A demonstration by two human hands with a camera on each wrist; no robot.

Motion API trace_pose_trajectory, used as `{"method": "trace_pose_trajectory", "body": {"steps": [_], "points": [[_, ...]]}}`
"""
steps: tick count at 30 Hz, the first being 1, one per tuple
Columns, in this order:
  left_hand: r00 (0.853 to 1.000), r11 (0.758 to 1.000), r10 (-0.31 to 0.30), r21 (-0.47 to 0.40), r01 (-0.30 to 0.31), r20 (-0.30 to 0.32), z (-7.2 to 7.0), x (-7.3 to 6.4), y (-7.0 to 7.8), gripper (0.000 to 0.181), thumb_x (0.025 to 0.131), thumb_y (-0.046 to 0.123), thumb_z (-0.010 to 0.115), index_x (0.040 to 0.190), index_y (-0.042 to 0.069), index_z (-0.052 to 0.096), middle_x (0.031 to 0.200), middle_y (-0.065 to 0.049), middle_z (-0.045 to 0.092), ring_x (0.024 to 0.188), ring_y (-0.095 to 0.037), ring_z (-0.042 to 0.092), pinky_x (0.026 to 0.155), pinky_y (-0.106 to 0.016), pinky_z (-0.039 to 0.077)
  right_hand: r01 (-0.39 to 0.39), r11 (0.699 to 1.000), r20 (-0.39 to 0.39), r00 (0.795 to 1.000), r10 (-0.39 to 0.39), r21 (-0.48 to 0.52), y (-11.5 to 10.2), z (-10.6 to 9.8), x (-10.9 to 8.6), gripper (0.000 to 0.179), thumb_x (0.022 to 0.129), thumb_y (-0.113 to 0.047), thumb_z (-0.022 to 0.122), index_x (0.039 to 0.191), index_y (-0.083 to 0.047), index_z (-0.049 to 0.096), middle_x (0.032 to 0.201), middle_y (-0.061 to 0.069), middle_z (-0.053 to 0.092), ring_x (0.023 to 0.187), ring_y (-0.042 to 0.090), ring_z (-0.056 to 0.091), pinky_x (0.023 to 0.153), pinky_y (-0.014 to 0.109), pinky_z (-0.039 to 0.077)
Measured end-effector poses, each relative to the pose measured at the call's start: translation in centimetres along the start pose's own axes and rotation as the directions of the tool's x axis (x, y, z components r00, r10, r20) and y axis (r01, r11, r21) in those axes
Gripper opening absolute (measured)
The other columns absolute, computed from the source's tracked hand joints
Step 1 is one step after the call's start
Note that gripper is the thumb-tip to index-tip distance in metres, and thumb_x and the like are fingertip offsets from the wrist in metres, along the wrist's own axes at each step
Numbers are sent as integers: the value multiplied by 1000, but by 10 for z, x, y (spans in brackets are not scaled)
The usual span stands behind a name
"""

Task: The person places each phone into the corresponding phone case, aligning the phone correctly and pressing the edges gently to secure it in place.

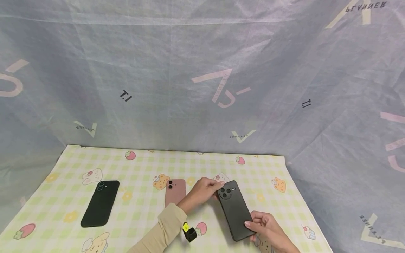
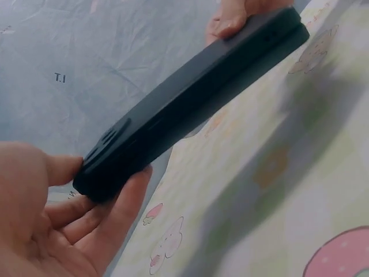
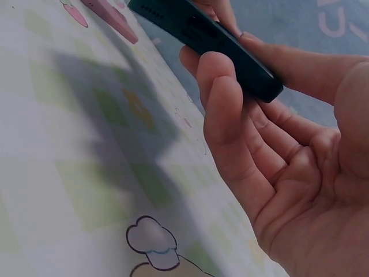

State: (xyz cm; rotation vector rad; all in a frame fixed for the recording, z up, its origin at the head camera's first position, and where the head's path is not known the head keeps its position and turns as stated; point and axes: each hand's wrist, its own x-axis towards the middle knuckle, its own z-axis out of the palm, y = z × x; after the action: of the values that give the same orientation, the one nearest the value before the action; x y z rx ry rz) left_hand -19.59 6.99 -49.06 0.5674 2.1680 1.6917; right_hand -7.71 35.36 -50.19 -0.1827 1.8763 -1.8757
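Both my hands hold a dark grey smartphone (image 1: 235, 212) above the table, tilted, its back with the round camera bump facing up. My left hand (image 1: 204, 189) pinches the camera end, with the thumb on top and fingers below. At the opposite end, my right hand (image 1: 267, 226) grips a corner, thumb on the back and fingers curled underneath. In the left wrist view, the phone's side (image 2: 196, 107) shows a lengthwise step near the far end; whether this is a separate case I cannot tell. Its front is hidden.
A pink phone (image 1: 175, 193) lies on the table left of my left hand, partly covered by the forearm. Farther left lies a black phone (image 1: 100, 203), back up. The checked tablecloth (image 1: 142, 175) ends at a grey fabric backdrop (image 1: 171, 88).
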Motion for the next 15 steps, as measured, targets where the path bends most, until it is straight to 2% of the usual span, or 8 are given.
{"method": "trace_pose_trajectory", "body": {"steps": [2, 5, 8, 11, 15], "points": [[1000, 1000, -12, 10, 12, 7, 0, 1, -2, 39, 110, 44, 61, 109, 13, 85, 85, 1, 79, 78, -30, 78, 84, -35, 59, 7, 1000, 2, 1000, -7, -6, 0, -1, 0, 45, 110, -7, 59, 85, 2, 23, 69, -5, 20, 63, 5, 58, 73, 31, 65], [1000, 1000, -15, 7, 15, 11, -1, 1, -2, 41, 110, 45, 61, 114, 11, 84, 91, 1, 79, 74, -29, 78, 89, -38, 61, 8, 1000, 7, 1000, -8, -6, 0, -1, 0, 42, 110, -8, 59, 83, -2, 27, 69, -4, 21, 63, 5, 59, 73, 31, 65], [1000, 1000, -7, 12, 7, 8, -1, 2, -1, 41, 110, 43, 61, 119, 9, 82, 91, -1, 79, 73, -32, 78, 93, -41, 61, -5, 1000, 5, 1000, 5, 1, -1, 0, 1, 32, 110, -9, 60, 84, -7, 41, 68, -7, 31, 68, 7, 66, 74, 30, 65], [1000, 1000, 17, -2, -17, 11, -3, 2, -1, 38, 111, 36, 61, 119, 6, 82, 90, -4, 78, 73, -38, 77, 91, -39, 62, -21, 1000, 1, 1000, 21, 14, -2, 1, 3, 22, 110, -10, 60, 89, -10, 53, 67, -10, 40, 71, 8, 69, 74, 30, 64], [998, 997, 48, -54, -46, 36, -4, 2, -3, 34, 112, 29, 61, 112, 2, 83, 90, -8, 78, 75, -43, 76, 84, -36, 63, -20, 999, 11, 1000, 20, 36, -2, 2, 3, 12, 110, -9, 60, 106, -2, 69, 75, -5, 66, 74, 9, 73, 72, 27, 63]]}}
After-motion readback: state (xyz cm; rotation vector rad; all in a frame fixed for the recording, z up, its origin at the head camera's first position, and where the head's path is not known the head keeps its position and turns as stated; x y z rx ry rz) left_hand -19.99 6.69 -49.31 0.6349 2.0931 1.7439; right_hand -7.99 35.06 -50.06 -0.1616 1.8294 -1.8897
